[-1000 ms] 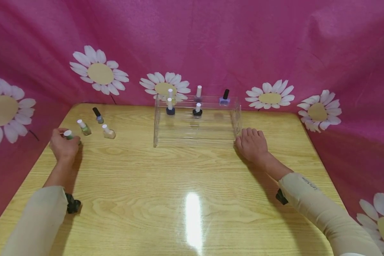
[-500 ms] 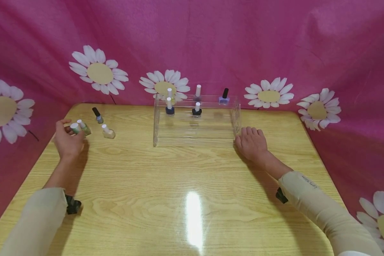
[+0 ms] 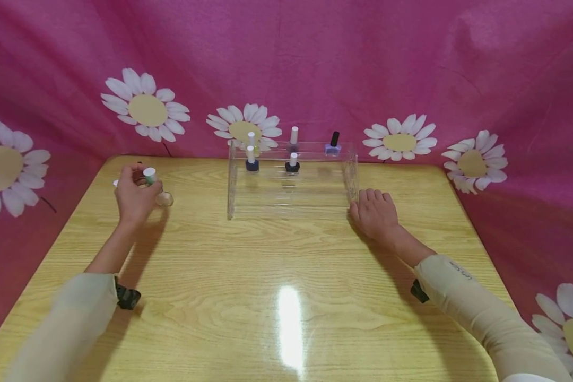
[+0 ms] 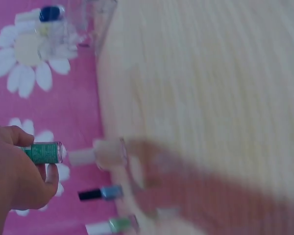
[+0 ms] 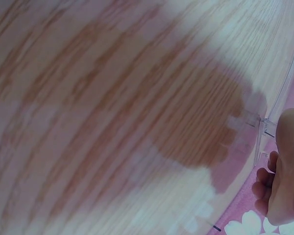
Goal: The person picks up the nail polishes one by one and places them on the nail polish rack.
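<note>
My left hand (image 3: 137, 197) pinches a green nail polish bottle (image 4: 45, 152) with a white cap, held above the table's left side. Below and around it stand a beige nail polish bottle (image 4: 109, 154), a pale blue one with a black cap (image 4: 111, 192) and a light green one (image 4: 120, 224); the hand partly covers these in the head view. At the right end of the clear acrylic rack (image 3: 293, 215) rests my right hand (image 3: 376, 213), fingers curled under and thumb side right at the rack's lower corner. No object shows within those fingers.
On the rack's upper tiers stand several nail polish bottles, among them a dark blue one (image 3: 252, 165), a black one (image 3: 292, 166) and a lavender one (image 3: 333, 149). A pink flowered cloth (image 3: 315, 63) hangs behind the wooden table (image 3: 210, 297).
My left hand has lifted the green bottle and carried it to the right, past the light green bottle and over towards the beige one. My right hand has stayed by the rack.
</note>
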